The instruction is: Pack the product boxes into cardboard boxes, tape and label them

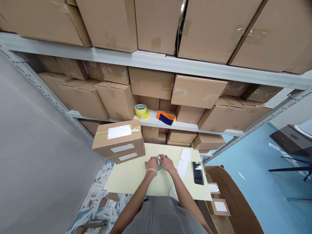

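Note:
Over the middle of the pale yellow tabletop, my left hand and my right hand meet at a small green-and-white item. The fingers of both are bent closed on it from either side. A whitish and dark part shows between the fingertips, and a green part below. Its kind I cannot make out, since the hands cover most of it. A clear band circles my left wrist.
Stacked cartons with white labels stand at the table's left. White label strips and a black phone-like device lie right. Behind, a shelf holds tape rolls, an orange-and-blue object and boxes. A large open carton stands lower right.

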Motion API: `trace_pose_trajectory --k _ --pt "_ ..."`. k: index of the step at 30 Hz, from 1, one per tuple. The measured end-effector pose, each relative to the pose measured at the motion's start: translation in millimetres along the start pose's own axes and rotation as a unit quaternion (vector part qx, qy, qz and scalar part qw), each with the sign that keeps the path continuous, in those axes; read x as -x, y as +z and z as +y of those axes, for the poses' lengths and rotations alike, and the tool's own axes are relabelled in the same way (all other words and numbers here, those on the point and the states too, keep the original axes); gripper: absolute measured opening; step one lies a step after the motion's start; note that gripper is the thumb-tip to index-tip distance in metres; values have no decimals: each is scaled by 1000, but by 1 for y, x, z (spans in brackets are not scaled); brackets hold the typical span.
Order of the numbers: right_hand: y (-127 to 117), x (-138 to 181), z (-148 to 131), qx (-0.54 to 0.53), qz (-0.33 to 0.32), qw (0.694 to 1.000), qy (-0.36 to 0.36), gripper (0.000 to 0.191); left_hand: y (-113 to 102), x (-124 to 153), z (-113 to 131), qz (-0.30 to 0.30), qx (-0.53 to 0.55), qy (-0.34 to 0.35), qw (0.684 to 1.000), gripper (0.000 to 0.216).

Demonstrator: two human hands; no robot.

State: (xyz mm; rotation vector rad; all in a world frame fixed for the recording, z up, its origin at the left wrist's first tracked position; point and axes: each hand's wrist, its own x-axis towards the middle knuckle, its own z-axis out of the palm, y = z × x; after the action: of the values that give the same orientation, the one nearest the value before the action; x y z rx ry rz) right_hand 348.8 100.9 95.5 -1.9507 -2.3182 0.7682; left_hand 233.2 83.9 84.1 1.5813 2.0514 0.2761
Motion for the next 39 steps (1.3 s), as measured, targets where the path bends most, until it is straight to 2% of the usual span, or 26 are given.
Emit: trace_pose_trajectory --k 7,10,11,15,19,23,27,31,33,36,39 --pt "13 6 -4 -26 37 995 91 29 2 -5 -11 -4 55 53 997 21" --pt "15 6 -5 -36 42 993 108 22 7 -6 -18 -5 83 73 994 28" --pt "15 6 -5 -32 44 993 108 21 9 -5 -21 -4 93 79 992 34" --pt "15 4 -11 14 57 995 86 41 24 -1 -31 -4 134 113 984 70" --pt "14 -5 -18 80 61 994 52 46 29 2 -36 6 152 103 983 76" --pt "12 -20 -31 146 49 987 47 63 24 2 -35 -34 178 136 974 89" --pt "14 -30 -47 182 36 980 75 69 20 0 -32 -66 158 124 977 89" --pt "14 -33 -58 195 -18 975 104 76 17 -3 -31 -63 111 110 986 84" --pt "13 -32 -57 197 -36 974 104 72 16 -3 -33 -56 111 111 986 81" --pt "10 -27 -49 171 -21 983 65 58 16 -4 -35 -46 129 117 984 79" --pt "10 -19 -38 161 30 986 21 58 17 -3 -38 -46 128 104 985 80"
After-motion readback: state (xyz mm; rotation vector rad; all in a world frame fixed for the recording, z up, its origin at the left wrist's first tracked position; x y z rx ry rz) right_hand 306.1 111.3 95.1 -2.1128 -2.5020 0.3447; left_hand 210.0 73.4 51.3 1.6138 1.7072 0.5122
